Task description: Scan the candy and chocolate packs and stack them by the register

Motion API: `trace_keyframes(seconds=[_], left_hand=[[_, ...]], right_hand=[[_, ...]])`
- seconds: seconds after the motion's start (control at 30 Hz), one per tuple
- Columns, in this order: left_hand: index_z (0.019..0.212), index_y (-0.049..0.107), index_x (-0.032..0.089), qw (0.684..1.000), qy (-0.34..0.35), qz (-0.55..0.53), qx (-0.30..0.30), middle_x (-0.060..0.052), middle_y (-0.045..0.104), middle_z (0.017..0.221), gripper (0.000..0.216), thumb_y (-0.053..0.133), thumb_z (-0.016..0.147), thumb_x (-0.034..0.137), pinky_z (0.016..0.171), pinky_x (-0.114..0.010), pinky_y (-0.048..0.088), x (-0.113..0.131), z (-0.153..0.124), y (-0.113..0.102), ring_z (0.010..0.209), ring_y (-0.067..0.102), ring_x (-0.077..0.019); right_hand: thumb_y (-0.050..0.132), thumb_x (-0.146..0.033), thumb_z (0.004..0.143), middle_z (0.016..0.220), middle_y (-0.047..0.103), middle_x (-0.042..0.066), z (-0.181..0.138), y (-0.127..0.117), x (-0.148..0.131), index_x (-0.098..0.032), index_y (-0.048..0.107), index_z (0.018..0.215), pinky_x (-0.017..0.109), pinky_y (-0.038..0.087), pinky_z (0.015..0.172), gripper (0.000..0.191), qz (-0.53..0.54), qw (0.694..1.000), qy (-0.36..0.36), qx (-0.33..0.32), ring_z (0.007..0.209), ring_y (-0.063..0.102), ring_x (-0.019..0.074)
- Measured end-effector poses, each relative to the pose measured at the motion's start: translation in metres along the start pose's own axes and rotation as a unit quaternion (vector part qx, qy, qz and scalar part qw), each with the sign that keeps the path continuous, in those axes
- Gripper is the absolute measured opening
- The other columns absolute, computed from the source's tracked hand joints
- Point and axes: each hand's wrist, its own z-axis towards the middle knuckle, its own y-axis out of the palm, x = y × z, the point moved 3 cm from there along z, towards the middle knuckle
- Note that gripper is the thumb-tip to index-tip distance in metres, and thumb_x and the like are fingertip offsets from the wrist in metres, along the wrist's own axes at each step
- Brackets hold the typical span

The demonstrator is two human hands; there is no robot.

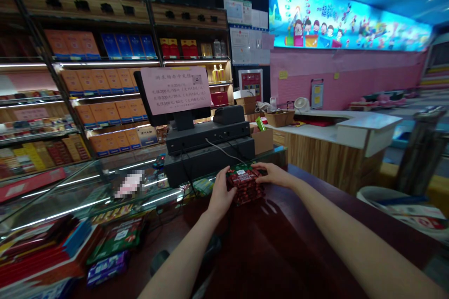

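Note:
Both my hands grip a stack of red patterned packets (245,186) standing on a dark reddish-brown counter (280,243). My left hand (220,194) wraps the stack's left side with its fingers curled. On the right side and top, my right hand (273,174) is closed around the stack. The stack sits just in front of a black cash register (206,147) whose screen carries a pink paper sign (175,88).
A glass display case (87,191) runs to the left, with green, purple and red packets (112,243) piled at its near end. Shelves of boxed cartons (101,84) fill the back wall. A wooden counter with a white top (336,131) stands to the right.

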Motion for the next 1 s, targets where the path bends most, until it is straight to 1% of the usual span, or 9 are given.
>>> trace_keyframes(seconds=[0.17, 0.33, 0.4, 0.53, 0.63, 0.8, 0.9, 1.0], left_hand=[[0.140, 0.042, 0.019, 1.000, 0.002, 0.008, 0.004, -0.012, 0.048, 0.142, 0.074, 0.060, 0.070, 0.004, 0.116, -0.048, 0.035, -0.003, -0.001, 0.001, 0.135, 0.046, -0.0257], [0.141, 0.041, 0.018, 1.000, -0.011, 0.006, 0.006, -0.014, 0.049, 0.142, 0.074, 0.060, 0.070, 0.005, 0.115, -0.049, 0.036, -0.006, -0.002, 0.003, 0.135, 0.047, -0.0271], [0.141, 0.040, 0.017, 1.000, -0.016, 0.005, 0.005, -0.015, 0.049, 0.143, 0.074, 0.060, 0.070, 0.005, 0.115, -0.049, 0.036, -0.008, -0.003, 0.004, 0.135, 0.047, -0.0274], [0.141, 0.041, 0.018, 1.000, -0.017, -0.001, 0.003, -0.015, 0.050, 0.143, 0.074, 0.061, 0.070, 0.005, 0.116, -0.049, 0.035, -0.009, -0.004, 0.003, 0.136, 0.047, -0.0274], [0.141, 0.040, 0.017, 1.000, -0.016, -0.006, 0.002, -0.015, 0.050, 0.142, 0.075, 0.061, 0.070, 0.006, 0.116, -0.049, 0.036, -0.008, -0.005, 0.001, 0.135, 0.047, -0.0278], [0.143, 0.039, 0.019, 1.000, -0.020, -0.012, -0.013, -0.013, 0.048, 0.144, 0.076, 0.060, 0.071, 0.006, 0.115, -0.047, 0.037, -0.004, -0.012, -0.009, 0.132, 0.050, -0.0264], [0.142, 0.039, 0.020, 1.000, -0.016, -0.004, -0.017, -0.013, 0.048, 0.144, 0.074, 0.061, 0.072, 0.007, 0.114, -0.048, 0.039, -0.002, -0.018, -0.020, 0.129, 0.053, -0.0257], [0.141, 0.040, 0.021, 0.999, -0.011, 0.019, -0.026, -0.012, 0.050, 0.143, 0.072, 0.060, 0.073, 0.006, 0.114, -0.048, 0.039, 0.002, -0.024, -0.035, 0.130, 0.052, -0.0251]], right_hand=[[0.084, -0.025, 0.059, 0.123, 0.072, 0.008, -0.001, 0.003, 0.008, -0.019, 0.070, 0.119, 0.046, 0.042, 0.110, 0.062, 0.004, 1.000, 0.008, -0.003, 0.120, 0.063, 0.0303], [0.082, -0.030, 0.063, 0.127, 0.070, 0.011, -0.002, 0.005, 0.013, -0.016, 0.067, 0.123, 0.046, 0.042, 0.109, 0.063, -0.004, 1.000, 0.012, -0.012, 0.121, 0.062, 0.0305], [0.081, -0.032, 0.064, 0.128, 0.069, 0.011, -0.003, 0.006, 0.013, -0.016, 0.066, 0.126, 0.045, 0.043, 0.109, 0.065, -0.011, 1.000, 0.012, -0.016, 0.122, 0.062, 0.0304], [0.081, -0.033, 0.063, 0.125, 0.070, 0.011, -0.004, 0.005, 0.011, -0.015, 0.066, 0.127, 0.047, 0.044, 0.107, 0.068, -0.035, 0.999, 0.016, -0.025, 0.115, 0.064, 0.0321], [0.081, -0.035, 0.063, 0.127, 0.069, 0.011, -0.006, 0.004, 0.007, -0.015, 0.065, 0.129, 0.046, 0.042, 0.108, 0.071, -0.055, 0.998, 0.015, -0.025, 0.119, 0.062, 0.0327], [0.080, -0.036, 0.064, 0.128, 0.069, 0.009, -0.010, 0.003, -0.002, -0.018, 0.064, 0.130, 0.045, 0.042, 0.109, 0.070, -0.085, 0.996, 0.008, -0.013, 0.120, 0.061, 0.0324], [0.078, -0.037, 0.066, 0.128, 0.068, 0.009, -0.013, 0.004, -0.010, -0.019, 0.063, 0.131, 0.045, 0.042, 0.108, 0.069, -0.101, 0.995, -0.001, -0.004, 0.119, 0.062, 0.0316], [0.076, -0.039, 0.069, 0.128, 0.068, 0.009, -0.016, 0.006, -0.021, -0.019, 0.065, 0.128, 0.046, 0.041, 0.108, 0.063, -0.117, 0.993, -0.014, 0.003, 0.119, 0.061, 0.0323]])
